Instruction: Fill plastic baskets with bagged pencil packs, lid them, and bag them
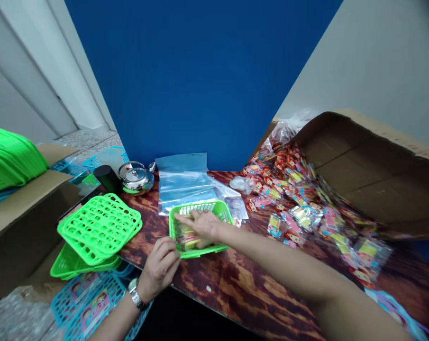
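Note:
A small green plastic basket (221, 207) sits on the dark wooden table (242, 289) with several small packets inside it. My right hand (203, 223) reaches across and lies in the basket, fingers stretched flat over the packets (186, 239). My left hand (160, 265), with a wristwatch, is curled at the basket's near left corner, fingers closed against its rim.
Green lattice lids (100, 227) are stacked at the left. Clear zip bags (186, 184) lie behind the basket beside a metal kettle (136, 177) and a black cup (107, 179). Many cartoon-printed packets (292, 189) spill from an open cardboard box (378, 166) at the right. Blue baskets (89, 303) sit below.

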Tool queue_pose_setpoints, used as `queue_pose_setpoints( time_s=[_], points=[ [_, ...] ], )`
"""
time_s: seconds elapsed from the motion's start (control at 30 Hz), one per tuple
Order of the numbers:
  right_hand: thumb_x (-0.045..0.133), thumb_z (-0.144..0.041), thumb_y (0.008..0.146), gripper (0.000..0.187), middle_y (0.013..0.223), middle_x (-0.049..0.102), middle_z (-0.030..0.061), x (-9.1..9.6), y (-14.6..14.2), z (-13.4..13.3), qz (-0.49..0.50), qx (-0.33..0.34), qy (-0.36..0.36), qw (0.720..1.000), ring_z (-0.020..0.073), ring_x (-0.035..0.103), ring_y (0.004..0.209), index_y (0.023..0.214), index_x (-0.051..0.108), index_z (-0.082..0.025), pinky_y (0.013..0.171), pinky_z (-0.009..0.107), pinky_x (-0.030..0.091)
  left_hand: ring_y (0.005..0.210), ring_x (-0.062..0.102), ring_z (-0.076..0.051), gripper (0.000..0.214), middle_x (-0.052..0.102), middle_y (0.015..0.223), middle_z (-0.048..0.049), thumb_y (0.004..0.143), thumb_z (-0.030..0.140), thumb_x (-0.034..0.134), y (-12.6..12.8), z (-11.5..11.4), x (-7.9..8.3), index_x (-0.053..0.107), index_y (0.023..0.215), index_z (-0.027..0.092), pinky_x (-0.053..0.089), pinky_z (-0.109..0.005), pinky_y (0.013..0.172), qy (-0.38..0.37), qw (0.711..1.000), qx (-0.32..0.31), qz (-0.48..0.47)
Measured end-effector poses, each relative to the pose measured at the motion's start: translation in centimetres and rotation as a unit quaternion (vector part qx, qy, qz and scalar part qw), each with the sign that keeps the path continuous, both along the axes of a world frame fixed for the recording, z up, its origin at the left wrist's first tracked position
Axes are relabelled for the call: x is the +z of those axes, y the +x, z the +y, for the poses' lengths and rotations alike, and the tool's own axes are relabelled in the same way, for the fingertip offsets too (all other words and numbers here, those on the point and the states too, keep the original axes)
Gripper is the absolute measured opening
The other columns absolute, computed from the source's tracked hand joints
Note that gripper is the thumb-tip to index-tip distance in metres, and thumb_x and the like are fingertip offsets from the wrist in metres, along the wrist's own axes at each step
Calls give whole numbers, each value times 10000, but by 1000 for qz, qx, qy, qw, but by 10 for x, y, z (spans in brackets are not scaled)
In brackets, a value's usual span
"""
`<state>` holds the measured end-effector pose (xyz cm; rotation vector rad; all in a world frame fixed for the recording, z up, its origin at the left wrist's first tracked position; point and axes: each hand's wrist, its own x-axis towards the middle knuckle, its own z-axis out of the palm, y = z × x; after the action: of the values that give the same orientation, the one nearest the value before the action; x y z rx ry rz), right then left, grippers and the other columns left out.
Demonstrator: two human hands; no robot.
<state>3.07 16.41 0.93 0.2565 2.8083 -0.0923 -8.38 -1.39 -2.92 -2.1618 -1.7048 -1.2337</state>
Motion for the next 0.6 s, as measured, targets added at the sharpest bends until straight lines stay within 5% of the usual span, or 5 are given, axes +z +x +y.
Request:
queue_pose_setpoints(
  time_s=[0.2, 0.47, 0.6],
  points=[
    [748, -379, 633, 1074, 1468, 194, 167, -4, 8, 2, 69, 37, -44, 996, 374, 278, 1275, 1464, 71, -306, 843, 480, 467, 905, 556, -182, 139, 575, 810, -40, 827, 69, 510, -4, 3, 4, 578, 817, 191, 507, -339, 794, -8, 1000, 4, -2],
    [595, -597, 754, 872, 1334, 376, 128, -13, 13, 20, 123, 59, -152, 979, 286, 399, 1194, 1455, 189, -273, 964, 452, 374, 907, 534, -177, 144, 554, 819, -38, 823, 46, 510, -6, 4, 11, 554, 845, 182, 484, -319, 811, -26, 999, -5, 20],
    [372, -592, 892, 644, 1382, 369, 140, -18, 12, 4, 134, 40, -79, 987, 329, 381, 1223, 1447, 210, -310, 939, 523, 359, 887, 533, -176, 136, 565, 818, -39, 833, 61, 503, -4, 5, 10, 551, 851, 187, 471, -324, 814, -25, 999, -6, 37]
  ],
)
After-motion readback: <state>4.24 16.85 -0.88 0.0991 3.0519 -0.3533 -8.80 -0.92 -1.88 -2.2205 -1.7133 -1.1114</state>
